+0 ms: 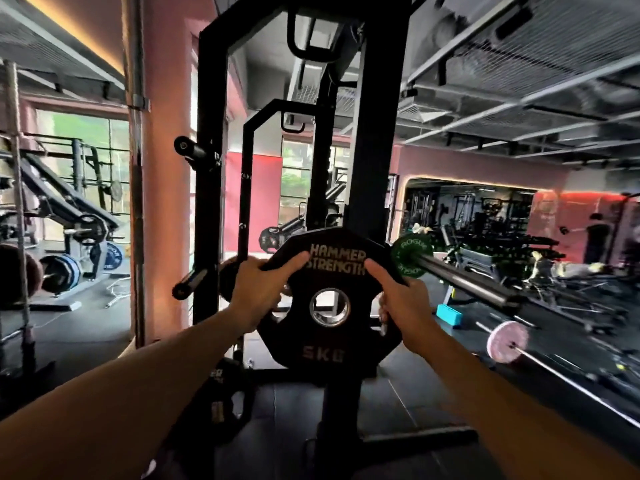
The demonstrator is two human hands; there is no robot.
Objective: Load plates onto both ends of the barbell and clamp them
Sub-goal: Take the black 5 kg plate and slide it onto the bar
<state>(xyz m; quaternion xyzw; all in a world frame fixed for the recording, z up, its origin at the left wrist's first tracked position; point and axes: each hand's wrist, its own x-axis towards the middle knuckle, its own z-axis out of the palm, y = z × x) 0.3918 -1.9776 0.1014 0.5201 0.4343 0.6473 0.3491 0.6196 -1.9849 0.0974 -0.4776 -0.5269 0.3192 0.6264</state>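
Note:
I hold a black 5 kg plate marked HAMMER STRENGTH upright in front of the rack, its centre hole facing me. My left hand grips its left edge and my right hand grips its right edge. To the right, the barbell sleeve sticks out toward me, with a green plate on it near the rack. The black plate sits left of the sleeve's free end, not on it. No clamp shows.
The black rack upright stands right behind the plate, with storage pegs on the left post. A pink-plated barbell and a teal block lie on the floor at right. More machines fill the left and far right.

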